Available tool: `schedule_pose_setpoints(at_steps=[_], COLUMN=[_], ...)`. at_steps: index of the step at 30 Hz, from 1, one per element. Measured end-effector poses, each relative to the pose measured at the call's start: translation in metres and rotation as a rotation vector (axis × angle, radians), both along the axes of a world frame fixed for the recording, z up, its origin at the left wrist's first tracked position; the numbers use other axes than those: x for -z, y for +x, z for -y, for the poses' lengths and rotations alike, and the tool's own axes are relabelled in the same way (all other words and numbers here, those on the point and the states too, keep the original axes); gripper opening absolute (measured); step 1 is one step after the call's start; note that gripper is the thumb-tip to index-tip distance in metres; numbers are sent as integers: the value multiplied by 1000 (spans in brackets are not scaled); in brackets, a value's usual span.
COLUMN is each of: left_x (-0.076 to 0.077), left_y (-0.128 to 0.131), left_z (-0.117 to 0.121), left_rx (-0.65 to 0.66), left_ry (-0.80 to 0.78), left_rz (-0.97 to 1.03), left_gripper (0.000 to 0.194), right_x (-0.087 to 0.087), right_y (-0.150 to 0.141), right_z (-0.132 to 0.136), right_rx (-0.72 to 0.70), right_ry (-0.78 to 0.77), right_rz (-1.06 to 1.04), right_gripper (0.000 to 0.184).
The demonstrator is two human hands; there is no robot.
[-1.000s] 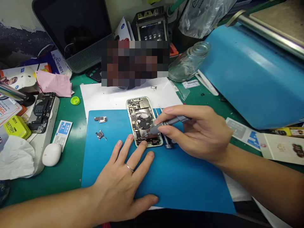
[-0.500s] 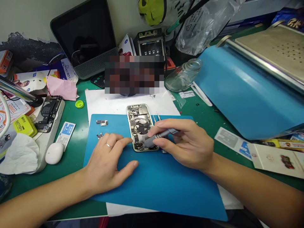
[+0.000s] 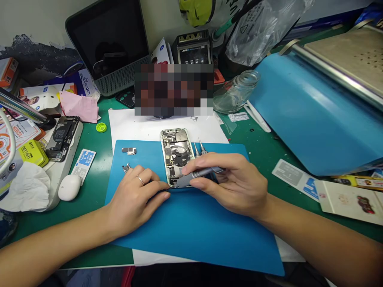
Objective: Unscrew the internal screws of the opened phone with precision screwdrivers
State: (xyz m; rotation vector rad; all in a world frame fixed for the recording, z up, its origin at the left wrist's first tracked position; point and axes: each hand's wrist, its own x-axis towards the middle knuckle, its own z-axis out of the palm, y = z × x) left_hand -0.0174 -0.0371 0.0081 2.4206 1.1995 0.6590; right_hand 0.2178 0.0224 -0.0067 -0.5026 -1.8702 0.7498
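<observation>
An opened phone (image 3: pixel 177 150) lies screen-down on the blue mat (image 3: pixel 191 227), its inner parts showing. My right hand (image 3: pixel 236 181) grips a grey precision screwdriver (image 3: pixel 191 178), its tip at the phone's lower left end; the very tip is hard to make out. With index finger and thumb close together, my left hand (image 3: pixel 137 199) steadies the same lower left corner. Thin silver tool tips (image 3: pixel 200 146) stick out beside the phone, partly behind my right hand. Left of the phone are a small metal plate (image 3: pixel 129 151) and a cluster of tiny parts (image 3: pixel 126 168).
White paper (image 3: pixel 137 123) lies under the mat. A glass jar (image 3: pixel 236 93) rests on its side behind the phone. Left are a white earphone case (image 3: pixel 70 187) and another opened phone (image 3: pixel 63 137). A metal-topped device (image 3: pixel 350 52) and a blue sheet (image 3: pixel 302 115) occupy the right.
My left thumb has closed in toward the index finger at the phone's corner. The screwdriver tip has shifted left and tilted flatter. The whole view has moved slightly.
</observation>
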Motion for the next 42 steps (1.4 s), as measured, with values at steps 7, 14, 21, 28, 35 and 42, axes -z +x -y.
schedule_pose_setpoints(at_steps=[7,14,21,28,35,42], left_x=[1,3,3,2,0,-1], left_y=[0,-1,0,0,1,1], left_z=[0,0,0,-1,0,1], left_rx=[-9,-4,18,-6,-24,-29], left_ry=[-46,-45,-37,-57,-113,-144], left_rz=[-10,-77,-95,-76,-80,-100], left_gripper=[17,21,19,13,15,18], right_x=[-1,4,0,-1,3,-1], right_y=[0,5,7,10,11,12], right_z=[1,-3,-4,-5,-6,-6], right_rx=[-27,79,80,99,112,121], right_ry=[-15,0,-22,-6,22,45], right_rz=[10,12,79,103,102,127], right_gripper=[34,34,25,22,31,30])
